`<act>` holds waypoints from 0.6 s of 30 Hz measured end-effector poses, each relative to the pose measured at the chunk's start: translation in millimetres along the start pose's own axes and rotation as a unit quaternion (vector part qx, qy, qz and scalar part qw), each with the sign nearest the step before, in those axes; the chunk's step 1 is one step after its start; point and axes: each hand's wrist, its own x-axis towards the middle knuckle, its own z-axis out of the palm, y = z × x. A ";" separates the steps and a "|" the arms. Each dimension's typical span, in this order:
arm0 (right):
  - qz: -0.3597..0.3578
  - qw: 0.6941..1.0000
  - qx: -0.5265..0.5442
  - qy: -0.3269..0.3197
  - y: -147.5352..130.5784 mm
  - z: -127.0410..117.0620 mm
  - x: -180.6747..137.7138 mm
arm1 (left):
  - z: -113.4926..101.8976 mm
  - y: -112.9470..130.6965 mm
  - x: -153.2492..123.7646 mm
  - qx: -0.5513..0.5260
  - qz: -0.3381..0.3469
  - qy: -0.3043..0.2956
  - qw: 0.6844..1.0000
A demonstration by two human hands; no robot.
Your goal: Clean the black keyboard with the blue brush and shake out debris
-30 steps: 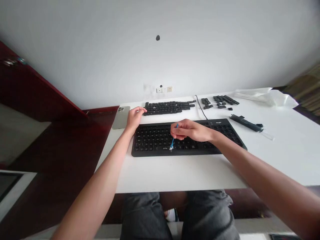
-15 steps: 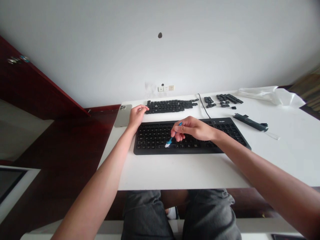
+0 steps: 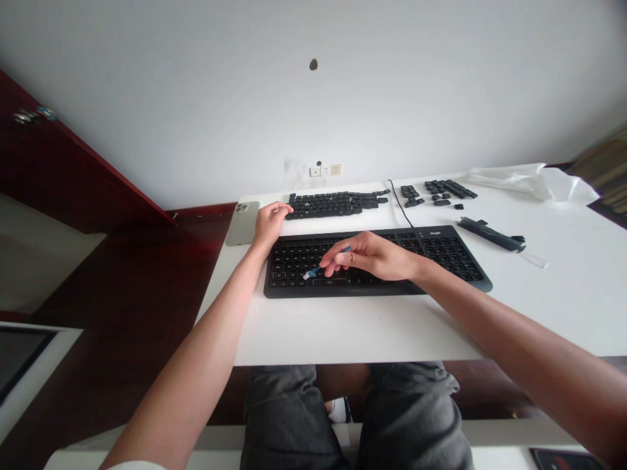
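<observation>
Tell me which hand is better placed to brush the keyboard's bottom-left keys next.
Right, probably. The right hand holds the blue brush, its white bristles already touching the keyboard left of the spacebar. The left hand holds no tool and rests at the keyboard's far-left corner.

blue brush [image 3: 323,264] w/ white tip, tilted, over black keyboard [image 3: 441,251] on desk

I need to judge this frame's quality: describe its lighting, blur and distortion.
Head view: soft even light, faint shadows on the white table; wide-angle bending at the edges; the keyboard and loose keycaps are fairly sharp; the small blue brush in the right hand looks slightly smeared; left hand clear.
</observation>
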 end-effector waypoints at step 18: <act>0.027 0.996 -0.023 -0.081 -13.8 -29.2 -10.1 | -0.5 8.4 -3.5 0.026 -0.002 -0.007 1.000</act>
